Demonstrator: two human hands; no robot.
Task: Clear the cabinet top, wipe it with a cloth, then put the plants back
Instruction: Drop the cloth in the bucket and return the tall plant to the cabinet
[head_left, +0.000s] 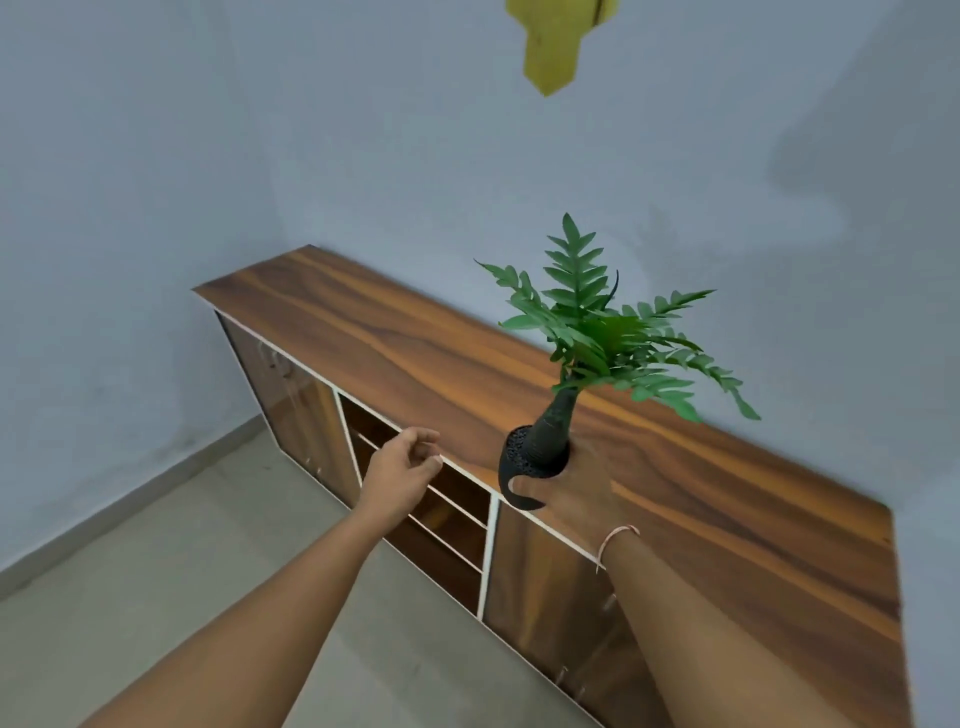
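The right hand (571, 493) is seen wrapped around the black pot (530, 462) of a plant (602, 332), which is gripped at its base and held upright. The pot is carried in front of the counter's front edge, near the middle of its length; contact with the surface cannot be determined from this angle. The green fern-like fronds are spread above the hand and are seen against the wall (363, 130). A thin pink band (613, 540) is worn on the right wrist.

The left hand (402, 467) is held out near the front edge, to the left of the pot and apart from it. Its fingers are loosely curled and nothing is grasped.

The wooden counter (395, 343), the top of a low cabinet, is set against the grey wall. Open shelves (447, 519) are visible in the cabinet front between two closed doors. A yellow object (556, 47) is partly visible at the top edge of the view. Pale floor (182, 545) is noted to the left.
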